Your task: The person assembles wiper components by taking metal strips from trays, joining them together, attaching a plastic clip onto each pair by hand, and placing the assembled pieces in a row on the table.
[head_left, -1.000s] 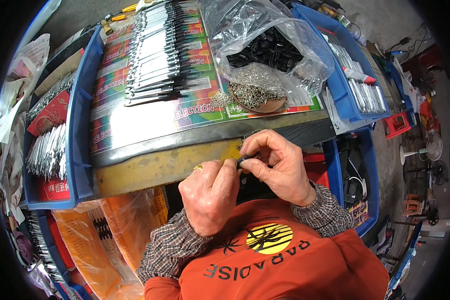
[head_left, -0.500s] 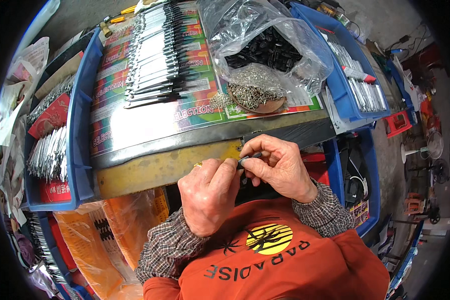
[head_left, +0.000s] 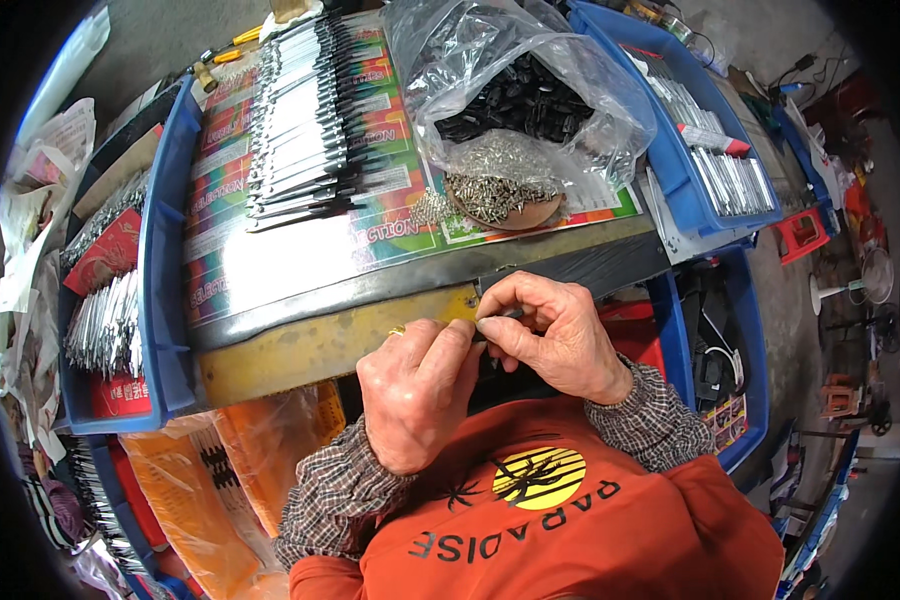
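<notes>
My hands meet in front of the table's near edge, fingertips nearly touching. Between the thumb and fingers of my right hand is a small black plastic piece, mostly covered by the fingers. My left hand, with a ring on one finger, is closed, its thumb and index tip pressed together beside that piece. Whatever its fingertips pinch is hidden. Beyond the hands lies a pile of small metal pins or screws on a round brown dish. Behind it, a clear plastic bag holds many black pieces.
A long row of flat metal strips with black ends lies on the colourful table sheet. Blue bins with metal parts flank the table. Below left is an orange, plastic-lined crate; another blue bin sits lower right.
My right thumb has moved left over the black piece, so less of it shows. The left hand stays nearly in place. The whole view has shifted slightly.
</notes>
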{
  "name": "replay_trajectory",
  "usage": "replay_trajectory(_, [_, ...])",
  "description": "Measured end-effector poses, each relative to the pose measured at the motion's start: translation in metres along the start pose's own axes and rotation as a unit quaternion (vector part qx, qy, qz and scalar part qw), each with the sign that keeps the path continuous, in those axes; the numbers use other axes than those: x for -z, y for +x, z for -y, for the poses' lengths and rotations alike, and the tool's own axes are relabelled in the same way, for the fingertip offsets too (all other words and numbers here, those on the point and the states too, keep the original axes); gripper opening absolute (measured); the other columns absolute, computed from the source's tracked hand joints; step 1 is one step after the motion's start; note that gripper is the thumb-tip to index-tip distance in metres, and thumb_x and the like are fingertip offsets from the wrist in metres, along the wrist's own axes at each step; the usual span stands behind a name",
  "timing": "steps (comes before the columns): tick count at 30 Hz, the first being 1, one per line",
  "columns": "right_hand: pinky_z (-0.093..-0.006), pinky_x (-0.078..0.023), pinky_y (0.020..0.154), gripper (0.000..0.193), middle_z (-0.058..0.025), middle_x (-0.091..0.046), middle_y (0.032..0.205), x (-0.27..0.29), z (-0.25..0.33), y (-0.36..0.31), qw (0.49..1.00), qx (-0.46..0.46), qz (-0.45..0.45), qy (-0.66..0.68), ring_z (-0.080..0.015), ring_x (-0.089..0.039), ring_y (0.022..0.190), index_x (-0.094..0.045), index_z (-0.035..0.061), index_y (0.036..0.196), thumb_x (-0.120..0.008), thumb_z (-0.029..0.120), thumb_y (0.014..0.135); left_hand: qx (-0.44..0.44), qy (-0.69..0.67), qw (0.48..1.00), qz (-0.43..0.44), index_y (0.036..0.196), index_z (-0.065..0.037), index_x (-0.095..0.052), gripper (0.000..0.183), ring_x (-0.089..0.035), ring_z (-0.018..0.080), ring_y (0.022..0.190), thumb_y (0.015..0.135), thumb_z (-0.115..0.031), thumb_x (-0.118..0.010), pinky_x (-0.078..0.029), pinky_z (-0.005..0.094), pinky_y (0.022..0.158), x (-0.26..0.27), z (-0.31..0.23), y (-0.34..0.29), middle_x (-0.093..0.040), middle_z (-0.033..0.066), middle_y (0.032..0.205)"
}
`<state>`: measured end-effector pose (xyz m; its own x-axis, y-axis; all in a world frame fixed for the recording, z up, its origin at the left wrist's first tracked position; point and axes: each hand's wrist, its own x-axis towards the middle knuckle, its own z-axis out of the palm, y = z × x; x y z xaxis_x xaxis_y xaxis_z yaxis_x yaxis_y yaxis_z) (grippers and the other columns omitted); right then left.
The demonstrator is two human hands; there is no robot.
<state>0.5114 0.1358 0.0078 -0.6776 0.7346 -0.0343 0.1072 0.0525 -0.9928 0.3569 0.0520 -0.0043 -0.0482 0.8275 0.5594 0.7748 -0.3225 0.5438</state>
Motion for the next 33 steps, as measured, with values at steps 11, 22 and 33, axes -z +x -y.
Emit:
replay_trajectory(11, [-0.0193, -0.05, 0.054, 0.011, -0.0022, -0.062, 0.076, 0.009, -0.006, 0.007, 0.996, 0.055, -0.053, -0.046, -0.0057, -0.06, 0.066, -0.061, -0.0024, 0.096, -0.062, 0.006, 0.089, 0.012, 0.023, 1.0, 0.016, 0.088, -0.005, -0.06, 0.021, -0.055, 0.0268, 0.058, 0.07, -0.004, -0.071, -0.044, 0.0371, 0.05, 0.01, 0.013, 0.007, -0.054, 0.0088, 0.071])
replay_trajectory(22, [-0.0188, -0.047, 0.052, 0.009, 0.0008, -0.059, 0.072, 0.021, -0.022, 0.016, 0.99, 0.074, -0.117, -0.016, -0.0029, -0.055, 0.061, -0.061, -0.0002, 0.092, -0.062, 0.009, 0.09, 0.027, 0.064, 0.998, 0.006, 0.086, -0.003, -0.059, 0.018, -0.057, 0.029, 0.06, 0.072, 0.0, -0.07, -0.045, 0.038, 0.053, 0.026, 0.042, 0.024, -0.055, 0.0112, 0.069])
replay_trajectory(33, [-0.0186, -0.046, 0.051, 0.007, 0.0005, -0.059, 0.071, 0.021, -0.023, 0.016, 0.991, 0.076, -0.109, 0.001, -0.0028, -0.054, 0.06, -0.06, -0.0004, 0.091, -0.061, 0.007, 0.09, 0.012, 0.118, 0.993, -0.019, 0.089, -0.003, -0.058, 0.02, -0.06, 0.0308, 0.065, 0.073, 0.001, -0.069, -0.046, 0.0384, 0.056, 0.038, 0.064, 0.041, -0.061, 0.0128, 0.074])
